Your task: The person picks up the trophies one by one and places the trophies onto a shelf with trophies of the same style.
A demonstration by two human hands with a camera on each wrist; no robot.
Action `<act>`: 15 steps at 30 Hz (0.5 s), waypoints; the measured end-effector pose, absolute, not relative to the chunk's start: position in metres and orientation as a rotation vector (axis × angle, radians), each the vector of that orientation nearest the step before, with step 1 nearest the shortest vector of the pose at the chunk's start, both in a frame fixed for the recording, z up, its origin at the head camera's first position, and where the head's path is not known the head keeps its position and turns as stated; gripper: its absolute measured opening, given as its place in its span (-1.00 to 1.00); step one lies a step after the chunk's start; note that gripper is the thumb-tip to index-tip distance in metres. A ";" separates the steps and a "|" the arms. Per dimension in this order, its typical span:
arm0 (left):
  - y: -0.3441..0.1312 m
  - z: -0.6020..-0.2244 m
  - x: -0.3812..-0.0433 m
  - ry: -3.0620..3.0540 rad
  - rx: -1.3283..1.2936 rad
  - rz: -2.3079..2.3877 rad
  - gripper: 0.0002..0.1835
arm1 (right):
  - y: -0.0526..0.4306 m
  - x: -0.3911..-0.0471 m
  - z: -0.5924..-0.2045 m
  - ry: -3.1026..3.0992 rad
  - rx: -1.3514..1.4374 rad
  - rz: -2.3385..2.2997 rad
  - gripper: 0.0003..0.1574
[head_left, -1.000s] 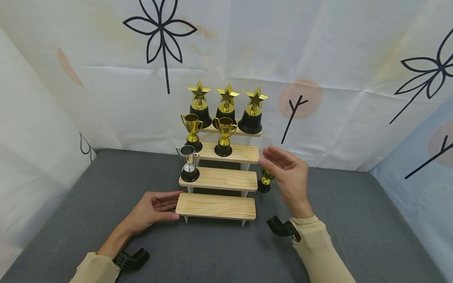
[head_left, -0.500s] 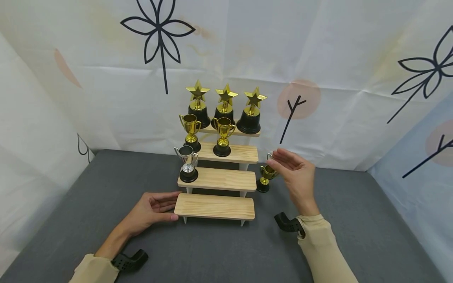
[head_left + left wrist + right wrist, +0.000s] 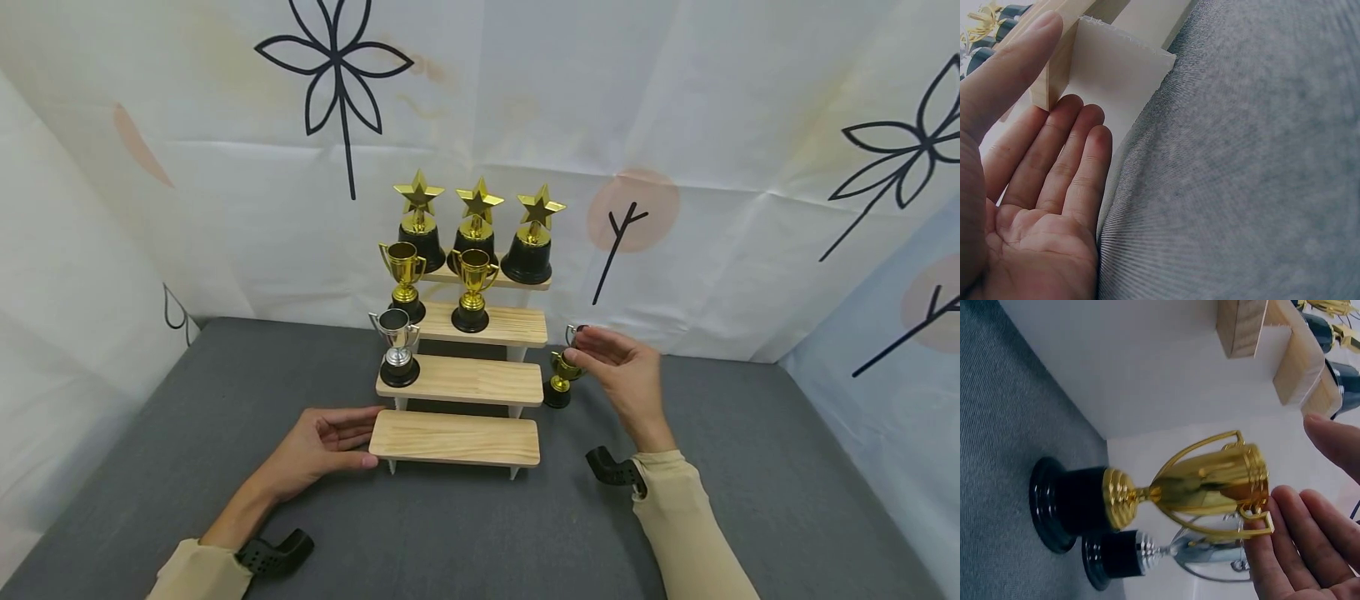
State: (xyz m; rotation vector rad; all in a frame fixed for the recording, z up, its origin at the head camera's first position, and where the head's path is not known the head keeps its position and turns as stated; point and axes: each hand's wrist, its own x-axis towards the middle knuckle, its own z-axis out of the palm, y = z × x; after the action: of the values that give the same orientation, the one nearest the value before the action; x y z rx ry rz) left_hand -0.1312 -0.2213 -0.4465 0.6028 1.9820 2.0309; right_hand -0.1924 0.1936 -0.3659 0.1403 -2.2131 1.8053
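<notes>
A gold trophy cup (image 3: 559, 383) on a black base stands upright on the grey table, right of the stepped wooden stand (image 3: 454, 438). My right hand (image 3: 622, 379) is beside its bowl, fingers extended and thumb apart. In the right wrist view the fingertips (image 3: 1261, 547) are close by the rim and one handle. Behind it is a silver trophy cup (image 3: 1147, 552), mostly hidden by the hand in the head view. My left hand (image 3: 318, 450) rests at the left end of the lowest shelf; its nearly straight fingers (image 3: 1088, 169) lie along the stand's white side panel (image 3: 1119, 69).
Three gold star trophies (image 3: 528, 254) line the top shelf. Below them are two gold cups (image 3: 470, 312) on the second shelf, and a silver cup (image 3: 399, 354) is at the left of the third. Patterned white cloth (image 3: 480, 108) hangs behind the table.
My right hand first moves right, uncovering the gold cup and a silver handle behind it, then shifts slightly back left toward the cup. The left hand stays at the shelf's end.
</notes>
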 end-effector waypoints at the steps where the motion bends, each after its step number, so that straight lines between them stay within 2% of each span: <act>1: -0.221 -0.447 -0.131 1.984 0.606 2.031 -0.26 | 0.194 -0.193 -0.367 -2.224 0.143 1.807 -0.42; 15: -0.221 -0.446 -0.131 1.985 0.582 2.024 -0.25 | 0.206 -0.199 -0.378 -2.474 0.219 1.745 -0.35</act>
State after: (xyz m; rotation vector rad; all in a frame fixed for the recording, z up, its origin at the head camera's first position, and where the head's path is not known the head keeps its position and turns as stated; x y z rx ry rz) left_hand -0.1311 -0.2212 -0.4457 0.5821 1.9847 2.0238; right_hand -0.1986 0.2061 -0.3783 0.2187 -2.4740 1.7448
